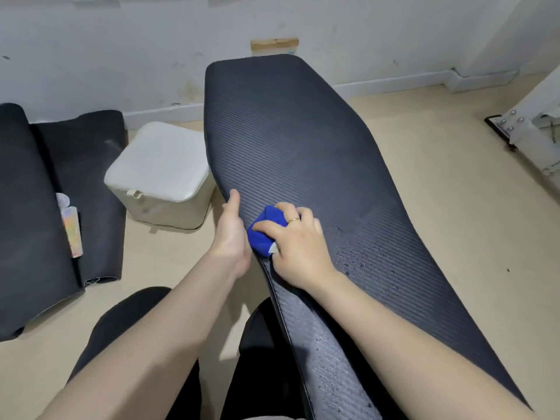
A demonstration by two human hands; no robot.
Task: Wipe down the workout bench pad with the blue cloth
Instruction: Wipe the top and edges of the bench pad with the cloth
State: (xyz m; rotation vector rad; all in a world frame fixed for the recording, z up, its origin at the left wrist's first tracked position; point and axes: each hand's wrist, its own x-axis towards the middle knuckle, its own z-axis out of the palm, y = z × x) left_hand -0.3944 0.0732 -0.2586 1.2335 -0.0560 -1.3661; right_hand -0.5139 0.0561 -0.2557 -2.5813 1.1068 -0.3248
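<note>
We noted the right hand point(298, 242) clutched the blue cloth point(266, 231) on the bench pad point(303, 140); left hand point(231, 228) gripped the pad's edge.

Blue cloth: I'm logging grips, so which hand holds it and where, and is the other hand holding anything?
Right hand grips the bunched blue cloth from above; left hand holds the black ribbed bench pad's edge.

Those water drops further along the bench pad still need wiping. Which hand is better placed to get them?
The right hand, probably. It already holds the blue cloth on the bench pad, beside the drops. The left hand only grips the pad's edge.
</note>
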